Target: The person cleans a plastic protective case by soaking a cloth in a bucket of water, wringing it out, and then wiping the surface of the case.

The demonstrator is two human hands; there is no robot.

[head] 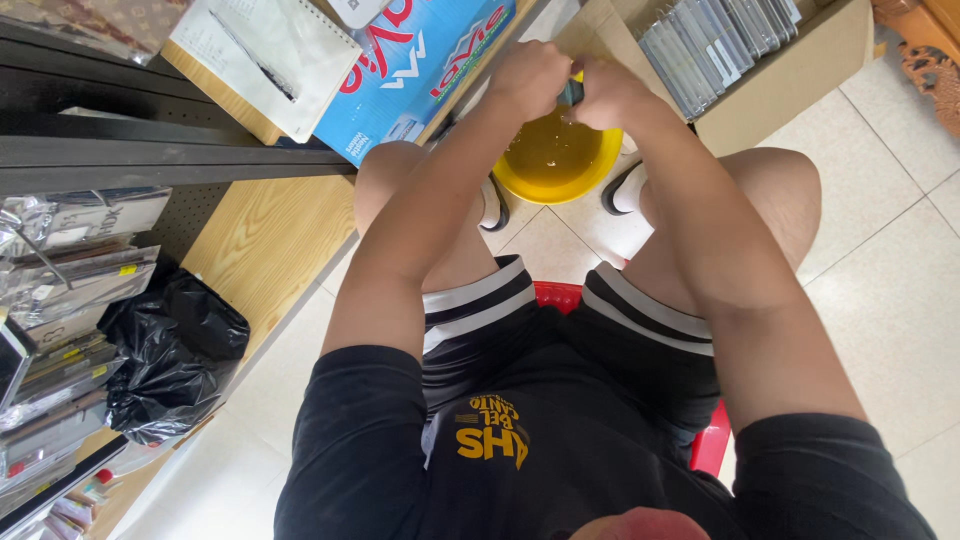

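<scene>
Evidently, a small dark object (571, 92) is gripped by both hands, left hand (527, 78) and right hand (607, 92), over the yellow bowl (556, 160), where liquid could be splashed if it slipped.

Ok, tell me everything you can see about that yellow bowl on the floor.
The yellow bowl is round, looks like plastic, and sits upright on the pale tiled floor between the person's feet. It holds a murky yellowish-brown liquid. The left hand and right hand meet just above its far rim around a small dark object, hiding part of that rim. Whether they touch the bowl cannot be told.
</scene>
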